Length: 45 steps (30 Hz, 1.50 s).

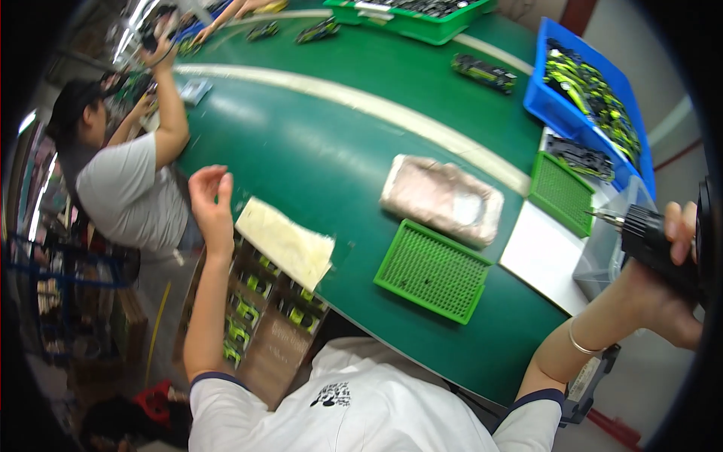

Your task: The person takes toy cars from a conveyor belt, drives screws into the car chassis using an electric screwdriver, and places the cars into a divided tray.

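Right hand (672,260) clenched on black electric screwdriver (648,237), far right, bit over clear bin (602,260). Left hand (211,202) raised, fingers loosely curled, empty, nr cream sheet (286,242).

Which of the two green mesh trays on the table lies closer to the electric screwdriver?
The smaller green mesh tray at the right, below the blue bin. It lies just left of the screwdriver in the right hand; the larger tray lies farther left.

Black electric screwdriver (655,245): gripped within the right hand's fingers (681,230), lying near-horizontal, metal bit projecting leftward beyond the fingertips.
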Each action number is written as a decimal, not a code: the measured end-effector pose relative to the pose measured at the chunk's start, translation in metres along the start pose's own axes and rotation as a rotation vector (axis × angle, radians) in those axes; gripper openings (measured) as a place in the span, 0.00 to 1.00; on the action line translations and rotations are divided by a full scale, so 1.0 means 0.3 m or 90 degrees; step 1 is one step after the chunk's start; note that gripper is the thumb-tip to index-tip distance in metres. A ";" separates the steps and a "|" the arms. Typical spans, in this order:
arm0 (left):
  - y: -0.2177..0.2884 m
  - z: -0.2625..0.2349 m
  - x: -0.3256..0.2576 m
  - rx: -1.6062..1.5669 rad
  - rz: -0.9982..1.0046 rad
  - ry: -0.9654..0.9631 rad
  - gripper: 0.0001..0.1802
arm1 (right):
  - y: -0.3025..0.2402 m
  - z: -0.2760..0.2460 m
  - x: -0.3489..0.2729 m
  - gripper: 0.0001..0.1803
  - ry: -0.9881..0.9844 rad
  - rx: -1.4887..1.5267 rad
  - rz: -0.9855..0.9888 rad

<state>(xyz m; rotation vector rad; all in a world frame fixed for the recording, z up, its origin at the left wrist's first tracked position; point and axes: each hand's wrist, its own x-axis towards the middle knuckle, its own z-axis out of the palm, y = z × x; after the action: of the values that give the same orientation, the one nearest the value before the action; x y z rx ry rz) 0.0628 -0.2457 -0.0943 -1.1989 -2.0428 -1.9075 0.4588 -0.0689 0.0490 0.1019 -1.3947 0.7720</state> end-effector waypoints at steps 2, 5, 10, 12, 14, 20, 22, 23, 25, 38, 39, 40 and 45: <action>0.089 0.174 0.111 0.135 0.115 -0.207 0.11 | 0.002 -0.021 0.007 0.39 -0.007 0.073 -0.006; 0.139 0.503 0.234 0.066 0.309 -0.427 0.17 | -0.014 -0.014 0.017 0.40 0.012 0.046 -0.045; 0.104 1.133 0.358 0.081 0.414 -0.578 0.26 | -0.039 0.013 0.004 0.35 0.136 0.154 0.054; 0.121 1.286 0.394 0.172 0.421 -0.621 0.26 | -0.027 -0.004 -0.009 0.43 0.168 0.130 0.018; 0.127 1.382 0.385 0.236 0.433 -0.635 0.26 | -0.024 -0.007 -0.003 0.41 0.063 0.159 -0.011; 0.076 1.382 0.387 0.289 0.461 -0.652 0.23 | -0.025 -0.053 -0.027 0.41 0.071 0.155 0.006; 0.097 1.282 0.365 0.189 0.477 -0.633 0.22 | -0.020 -0.082 -0.049 0.42 0.077 0.167 0.026; 0.129 1.192 0.349 0.130 0.480 -0.634 0.21 | -0.022 -0.128 -0.064 0.42 0.079 0.180 0.038; 0.215 1.017 0.277 0.031 0.510 -0.641 0.20 | -0.018 -0.164 -0.088 0.43 0.089 0.195 0.068; 0.195 0.603 -0.018 -0.042 0.520 -0.701 0.18 | 0.063 0.118 -0.124 0.48 0.021 0.194 0.186; 0.183 0.606 -0.019 -0.056 0.519 -0.690 0.17 | 0.075 0.128 -0.142 0.50 0.014 0.190 0.183; 0.173 0.608 -0.022 -0.069 0.516 -0.679 0.17 | 0.087 0.139 -0.161 0.50 0.013 0.181 0.194; 0.131 0.622 -0.036 -0.149 0.492 -0.639 0.25 | 0.161 0.190 -0.308 0.48 0.010 0.092 0.304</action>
<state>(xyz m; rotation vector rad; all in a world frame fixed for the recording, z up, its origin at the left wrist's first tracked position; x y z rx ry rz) 0.1727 -0.0902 -0.1081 -2.8547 -1.1677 -1.2416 0.3867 -0.1000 -0.0402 -0.1311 -1.3624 1.2671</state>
